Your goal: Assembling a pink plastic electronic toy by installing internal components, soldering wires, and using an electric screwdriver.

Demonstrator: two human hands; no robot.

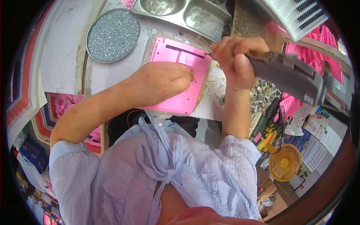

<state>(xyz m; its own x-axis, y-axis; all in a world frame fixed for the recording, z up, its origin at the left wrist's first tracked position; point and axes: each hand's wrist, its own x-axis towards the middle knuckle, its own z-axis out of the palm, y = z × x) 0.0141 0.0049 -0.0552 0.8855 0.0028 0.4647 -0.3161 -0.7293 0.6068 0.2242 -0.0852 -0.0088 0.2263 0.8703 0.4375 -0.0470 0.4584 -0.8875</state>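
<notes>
A flat pink plastic panel [200, 77] lies before me on clear plastic wrapping [149, 45]. Along its far part runs a black strip [183, 51]. My right hand [240, 56] is wrapped round a dark grey electric screwdriver [287, 71], held almost level. The bit of the screwdriver points left and reaches the right end of the black strip; whether it touches a screw is too small to tell. Across the panel's middle rests my left hand [163, 82], fingers curled together. Whatever its fingertips may hold is hidden.
A round metal dish [88, 43] heaped with small silvery screws stands at the far left. Behind the panel sits a steel compartment tray [180, 19] with small metal parts. Small white pieces [215, 84] lie right of the panel. A yellow basket [285, 162] stands lower right.
</notes>
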